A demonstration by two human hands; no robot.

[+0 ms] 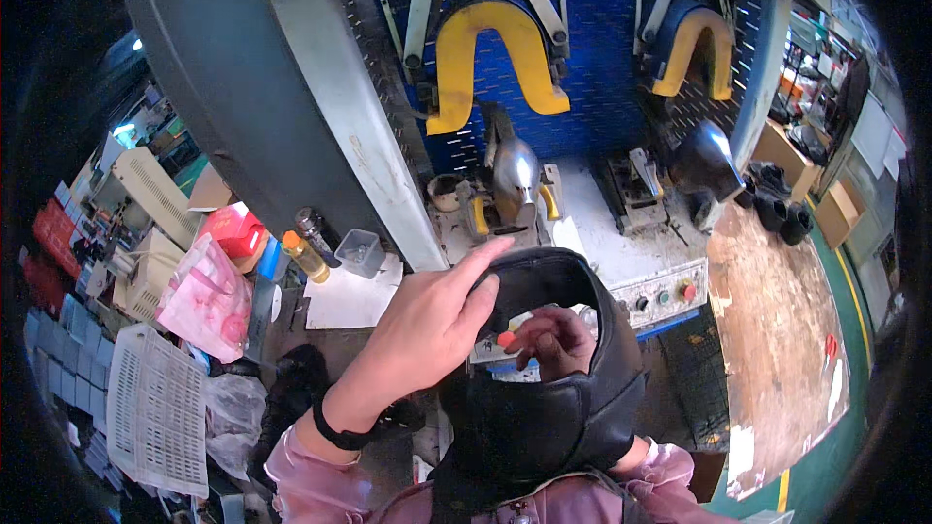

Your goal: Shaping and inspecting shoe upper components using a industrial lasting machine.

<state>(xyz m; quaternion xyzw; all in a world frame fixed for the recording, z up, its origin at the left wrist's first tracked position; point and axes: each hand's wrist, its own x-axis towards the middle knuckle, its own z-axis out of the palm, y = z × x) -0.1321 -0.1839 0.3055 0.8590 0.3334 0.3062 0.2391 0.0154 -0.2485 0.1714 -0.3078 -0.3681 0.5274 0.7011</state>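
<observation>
A black leather boot upper point(544, 427) is close to my body, its rounded opening facing up. At the left of its rim is my left hand point(427, 330), thumb and index finger closed about the edge; its other fingers are hidden. Through the opening I see my right hand point(558, 344), fingers loosely bent and apart, with nothing visible in them. My right forearm passes behind the upper's lower right side. Beyond the upper stands a shiny metal shoe form point(516, 175), between two yellow-handled parts of a machine.
Above the form hangs a yellow U-shaped pad point(495, 29); a second pad point(704, 53) and metal form point(706, 160) are at right. A control panel point(660, 291) with buttons faces me. Bottles, a clear cup point(360, 252) and a white basket point(155, 412) are left; a worn wooden board point(777, 320) lies right.
</observation>
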